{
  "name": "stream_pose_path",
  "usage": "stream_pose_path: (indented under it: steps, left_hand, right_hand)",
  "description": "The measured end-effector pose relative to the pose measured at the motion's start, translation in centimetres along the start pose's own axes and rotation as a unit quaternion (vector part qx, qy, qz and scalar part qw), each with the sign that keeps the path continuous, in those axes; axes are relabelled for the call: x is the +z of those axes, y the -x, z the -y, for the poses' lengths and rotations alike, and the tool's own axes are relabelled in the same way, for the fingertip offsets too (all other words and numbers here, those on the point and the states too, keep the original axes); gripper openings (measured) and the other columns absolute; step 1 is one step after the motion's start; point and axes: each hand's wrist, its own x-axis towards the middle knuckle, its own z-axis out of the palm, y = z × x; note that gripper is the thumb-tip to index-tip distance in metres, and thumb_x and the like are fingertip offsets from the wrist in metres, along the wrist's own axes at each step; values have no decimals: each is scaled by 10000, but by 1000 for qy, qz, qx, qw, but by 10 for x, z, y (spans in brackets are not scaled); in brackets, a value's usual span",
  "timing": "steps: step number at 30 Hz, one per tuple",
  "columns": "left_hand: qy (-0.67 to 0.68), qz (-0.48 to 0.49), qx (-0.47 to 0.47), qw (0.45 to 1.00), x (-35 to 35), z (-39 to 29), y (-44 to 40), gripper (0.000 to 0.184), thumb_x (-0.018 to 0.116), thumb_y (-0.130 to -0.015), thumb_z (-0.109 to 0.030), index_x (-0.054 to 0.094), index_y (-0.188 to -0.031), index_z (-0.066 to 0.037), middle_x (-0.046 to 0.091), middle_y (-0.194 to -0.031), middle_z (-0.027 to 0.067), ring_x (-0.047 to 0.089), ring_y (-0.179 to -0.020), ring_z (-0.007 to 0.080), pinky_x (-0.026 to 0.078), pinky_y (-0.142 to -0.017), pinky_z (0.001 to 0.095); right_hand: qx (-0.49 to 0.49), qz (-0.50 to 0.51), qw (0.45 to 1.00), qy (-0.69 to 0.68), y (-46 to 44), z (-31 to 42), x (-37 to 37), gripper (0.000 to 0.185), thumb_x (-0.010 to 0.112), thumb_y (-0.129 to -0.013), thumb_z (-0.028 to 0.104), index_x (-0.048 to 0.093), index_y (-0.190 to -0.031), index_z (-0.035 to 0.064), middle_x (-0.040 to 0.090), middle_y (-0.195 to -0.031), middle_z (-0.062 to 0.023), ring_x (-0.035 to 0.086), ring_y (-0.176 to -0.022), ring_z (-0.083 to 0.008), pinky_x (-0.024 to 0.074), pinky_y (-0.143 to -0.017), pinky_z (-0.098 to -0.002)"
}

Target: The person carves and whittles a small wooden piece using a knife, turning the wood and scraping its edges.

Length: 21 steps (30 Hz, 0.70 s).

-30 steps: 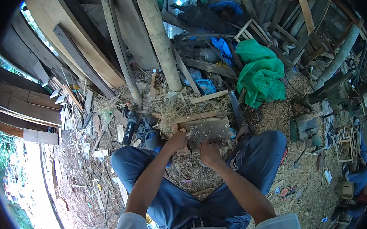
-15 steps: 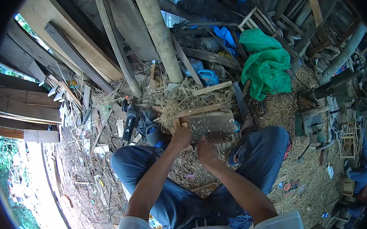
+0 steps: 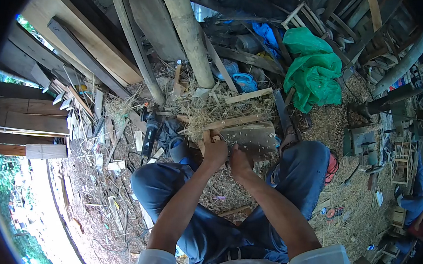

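Between my knees lies a wooden block [image 3: 253, 137] sprinkled with pale chips, with a light strip of wood [image 3: 234, 122] along its far edge. My left hand [image 3: 215, 153] is closed at the block's near left corner, around a small piece of wood [image 3: 208, 135] that shows just beyond the fingers. My right hand [image 3: 240, 163] is closed beside it at the block's near edge. A thin dark tool shows in part between the two hands; most of it is hidden by the fingers.
A black angle grinder [image 3: 149, 136] lies left of the block. Beyond stand a bamboo pole [image 3: 189, 32] and leaning planks [image 3: 90, 40]. A green plastic sheet [image 3: 314, 70] lies at the back right. At the far right edge, part of another person [image 3: 414, 202] shows.
My hands have come closer together at the block's near edge. The view has shifted slightly, so the block and green sheet appear farther right.
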Motion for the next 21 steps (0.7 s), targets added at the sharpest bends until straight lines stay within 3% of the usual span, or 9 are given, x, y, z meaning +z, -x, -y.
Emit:
stream_pose_path:
  steps: [2,5,7,8,10,17,19,21]
  left_hand:
    - [18,-8,-7,1000,-2,-2,3,268,467,-824,-121,540,-980,84,581,-979,286,589,-928,412,499,-765,477]
    - [-26,-105,22,994,13,0,11,269,472,-828,-129,530,-990,77,577,-956,295,594,-895,423,496,-755,486]
    - [-39,-147,6,988,40,14,-3,266,488,-826,-141,532,-983,69,583,-930,289,598,-868,422,494,-744,486]
    - [-43,-160,3,986,42,16,-5,265,494,-825,-145,532,-981,66,586,-921,287,599,-860,422,493,-740,486]
    - [76,-9,-21,997,19,13,8,236,487,-829,-136,534,-959,55,595,-884,278,603,-835,414,489,-712,485]
    - [68,-70,-1,995,31,10,4,213,480,-840,-138,547,-926,45,611,-833,254,611,-790,407,493,-668,483]
    - [-27,-109,44,993,39,10,2,168,486,-792,-78,583,-868,35,638,-803,206,642,-761,341,402,-841,529]
    - [-30,-109,46,992,41,9,3,158,477,-792,-73,582,-857,25,641,-776,190,646,-745,329,368,-869,538]
  right_hand:
    - [-13,-23,1000,-11,-16,-9,15,384,670,-773,154,449,-1064,37,655,-811,-181,661,-760,-310,530,-612,-412]
    - [-73,-60,994,-58,-29,-15,18,387,660,-773,134,433,-1061,8,651,-803,-190,656,-754,-319,520,-635,-436]
    - [-62,-30,994,-88,-37,-13,9,197,483,-860,109,530,-1032,28,637,-892,-225,618,-850,-396,506,-739,-435]
    - [-60,-32,994,-90,-37,-17,9,197,483,-860,109,530,-1032,28,637,-892,-225,618,-850,-396,506,-739,-435]
    - [-124,-12,990,-68,-37,-21,10,198,519,-830,100,529,-986,-22,631,-891,-238,626,-850,-377,509,-734,-434]
    - [-70,-2,997,-14,26,-22,-25,238,516,-815,85,482,-1012,-44,628,-891,-229,642,-845,-337,523,-719,-406]
    - [-101,-32,994,25,38,-24,-30,228,494,-823,109,468,-997,-36,645,-843,-203,648,-786,-344,519,-686,-411]
    - [-97,-47,993,49,40,-27,-23,214,490,-825,103,473,-993,-28,647,-841,-195,650,-788,-335,520,-683,-401]
